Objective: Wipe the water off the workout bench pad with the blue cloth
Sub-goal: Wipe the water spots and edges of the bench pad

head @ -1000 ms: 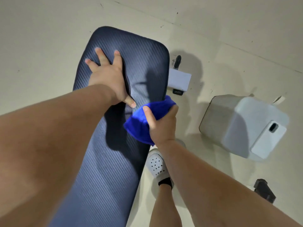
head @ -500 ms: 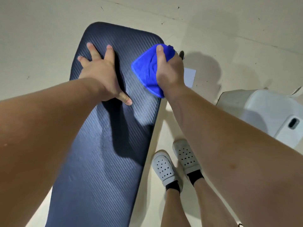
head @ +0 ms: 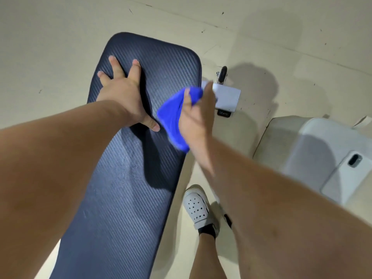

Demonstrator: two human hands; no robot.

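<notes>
Head view, looking down the dark, ribbed bench pad (head: 128, 188), whose near end is cut off by the lower frame edge and partly covered by the left forearm. The left hand (head: 122, 95) lies flat on the pad's far half, palm down, fingers straight and spread, thumb angled toward the pad's right side; it grasps nothing. The right hand (head: 196, 119), smeared by motion blur, has its fingers curled round the bunched blue cloth (head: 171, 115), which sits on the pad at its right edge, just beside the left thumb; exact finger placement and how much cloth meets the pad cannot be made out. Faint pale patches mark the pad's middle, but whether they are wet cannot be told. Off the pad's right edge, a white frame bracket (head: 227, 97) and a small black wheel (head: 223, 73) protrude, partly hidden by the right hand. Farther right of the pad stands a white stool (head: 314, 150) carrying a phone (head: 350, 176). A white perforated shoe (head: 196, 206) stands beside the pad's right edge.
</notes>
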